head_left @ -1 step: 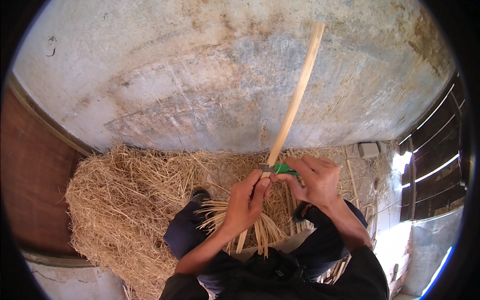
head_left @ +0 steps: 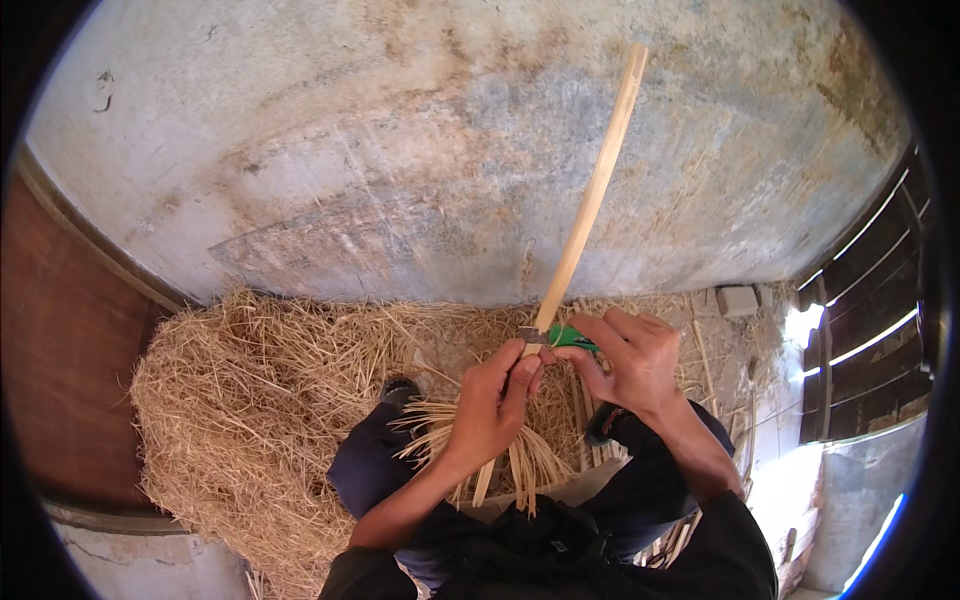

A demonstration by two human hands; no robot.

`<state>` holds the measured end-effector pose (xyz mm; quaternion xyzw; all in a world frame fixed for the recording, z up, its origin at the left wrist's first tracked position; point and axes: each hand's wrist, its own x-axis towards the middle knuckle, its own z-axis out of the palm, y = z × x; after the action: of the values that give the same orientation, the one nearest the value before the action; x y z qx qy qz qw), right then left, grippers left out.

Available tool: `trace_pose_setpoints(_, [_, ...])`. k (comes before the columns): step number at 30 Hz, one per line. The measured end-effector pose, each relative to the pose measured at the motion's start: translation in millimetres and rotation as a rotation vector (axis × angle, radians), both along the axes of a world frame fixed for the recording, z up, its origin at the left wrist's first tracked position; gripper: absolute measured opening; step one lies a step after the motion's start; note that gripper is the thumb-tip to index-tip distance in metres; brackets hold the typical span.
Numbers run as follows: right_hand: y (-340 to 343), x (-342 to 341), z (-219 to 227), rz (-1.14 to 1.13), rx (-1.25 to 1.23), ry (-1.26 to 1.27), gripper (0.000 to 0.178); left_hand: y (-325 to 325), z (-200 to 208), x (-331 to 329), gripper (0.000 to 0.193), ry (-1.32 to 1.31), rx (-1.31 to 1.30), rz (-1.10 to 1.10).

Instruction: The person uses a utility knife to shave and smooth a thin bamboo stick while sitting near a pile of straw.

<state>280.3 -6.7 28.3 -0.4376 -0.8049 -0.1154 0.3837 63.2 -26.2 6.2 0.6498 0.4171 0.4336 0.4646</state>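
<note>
A few dark marks are borne by the green handle [head_left: 572, 339] of a knife, too small to be read. A long, flat wooden strip [head_left: 595, 190], pale yellow, smooth-looking and tilted to the right, is held up in front of the stained wall [head_left: 400, 150]. Its lower end is pinched between the thumb and closed fingers of the left hand [head_left: 490, 395]. The handle is gripped by the curled right hand [head_left: 640, 365], and the strip is crossed near that end by the grey blade [head_left: 532, 336].
</note>
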Motion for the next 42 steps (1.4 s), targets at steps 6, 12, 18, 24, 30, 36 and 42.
trace_pose_setpoints(6, [0.0, -2.6, 4.0, -0.006, 0.012, -0.02, 0.03, -0.6, -0.3, -2.3, 0.022, -0.016, 0.005, -0.004])
trace_pose_setpoints(12, [-1.0, -4.5, 7.8, -0.019, 0.009, -0.05, 0.03, -0.5, 1.6, -6.0, 0.02, -0.018, 0.013, -0.013])
trace_pose_setpoints(18, [38.8, 91.5, 22.4, -0.613, 0.02, 0.405, 0.032, -24.2, -32.5, -5.8, 0.019, 0.045, -0.083, -0.149])
trace_pose_setpoints(24, [38.0, 122.8, 3.0, -0.527, 0.029, 0.4, 0.033, -15.1, -34.6, -5.1, 0.024, -0.099, -0.194, -0.167])
trace_pose_setpoints(30, [19.3, 23.7, -6.9, -0.031, -0.139, 0.34, 0.025, 2.9, -20.0, -11.7, 0.033, -0.243, -0.282, -0.163])
trace_pose_setpoints(36, [-0.9, 5.4, -2.9, 0.117, -0.156, 0.027, 0.035, 0.2, -15.7, -11.1, 0.027, -0.307, -0.309, -0.139])
trace_pose_setpoints(42, [-3.6, -4.2, -7.0, 0.129, -0.123, -0.034, 0.037, 0.1, -26.3, -10.0, 0.019, -0.192, -0.171, -0.113])
